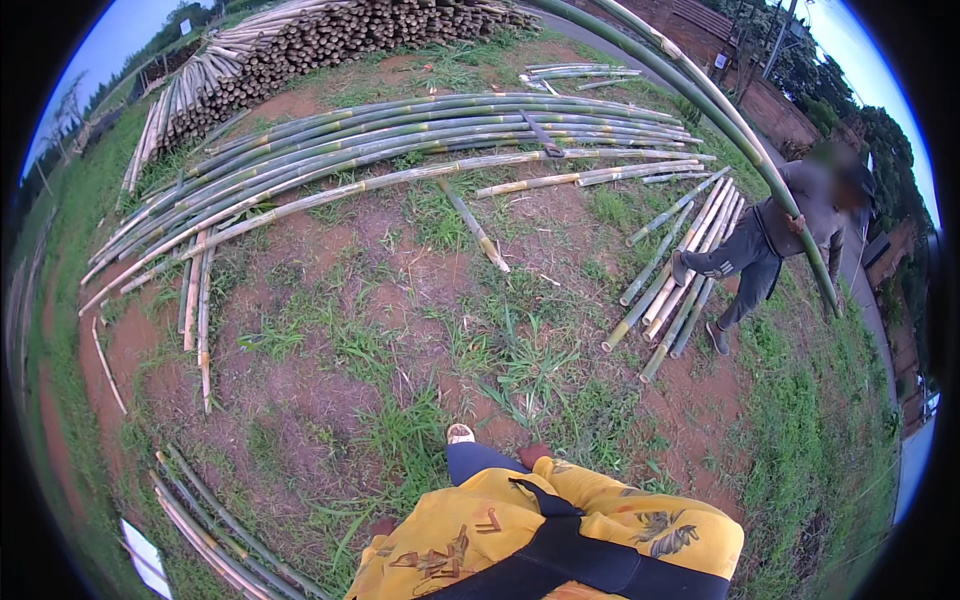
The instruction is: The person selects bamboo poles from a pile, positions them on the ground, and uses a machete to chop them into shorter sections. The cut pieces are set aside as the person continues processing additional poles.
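Our right hand (pixel 533 455) hangs low in front of the yellow shirt (pixel 465 530), and our left hand (pixel 383 525) barely shows at its other edge; both are too small and hidden for us to tell whether the fingers are apart or together, and we see no pole in either. Just beyond the right fingers is our sandalled foot (pixel 460 433) on the grass. Left of the left fingers lie slim poles (pixel 240 515); ahead and right of the right fingers, well apart from them, is a loose row of cut bamboo (pixel 672 300). Past its near side a co-worker (pixel 805 240) grips a long green pole (pixel 750 150), slanting up and away. Straight ahead of our fingers lies a short piece (pixel 473 225), then the long bamboo poles (pixel 400 145), and farthest off a big stack (pixel 340 55). We judge the step in hand to be the co-worker's moving of that pole while our hands seem free; taking up any bamboo ourselves would call for stepping nearer, bending, and minding the slanting pole.
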The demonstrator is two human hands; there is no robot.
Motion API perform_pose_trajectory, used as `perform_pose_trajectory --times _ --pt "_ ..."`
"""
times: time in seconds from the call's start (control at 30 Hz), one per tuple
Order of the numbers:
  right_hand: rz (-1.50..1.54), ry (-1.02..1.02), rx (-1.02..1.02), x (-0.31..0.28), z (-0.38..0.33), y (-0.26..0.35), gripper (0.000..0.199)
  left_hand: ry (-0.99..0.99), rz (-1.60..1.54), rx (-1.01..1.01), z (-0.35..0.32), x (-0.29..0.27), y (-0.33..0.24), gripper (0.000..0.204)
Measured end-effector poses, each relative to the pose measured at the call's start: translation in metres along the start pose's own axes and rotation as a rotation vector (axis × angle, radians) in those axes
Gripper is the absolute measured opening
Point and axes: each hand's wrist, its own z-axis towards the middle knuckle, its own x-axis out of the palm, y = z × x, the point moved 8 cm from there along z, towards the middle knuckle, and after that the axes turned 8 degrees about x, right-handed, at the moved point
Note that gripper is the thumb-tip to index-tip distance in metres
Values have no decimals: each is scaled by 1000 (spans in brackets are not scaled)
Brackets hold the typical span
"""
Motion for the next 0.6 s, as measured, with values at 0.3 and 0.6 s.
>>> perform_pose_trajectory --times 0.3,0.6 --pt "454 -189 -35 -166 37 103 54 -244 -16 106 69 -162 -17 51" --pt "470 -168 -77 -218 50 180 53 -559 -287 -21 134 -300 103 45"
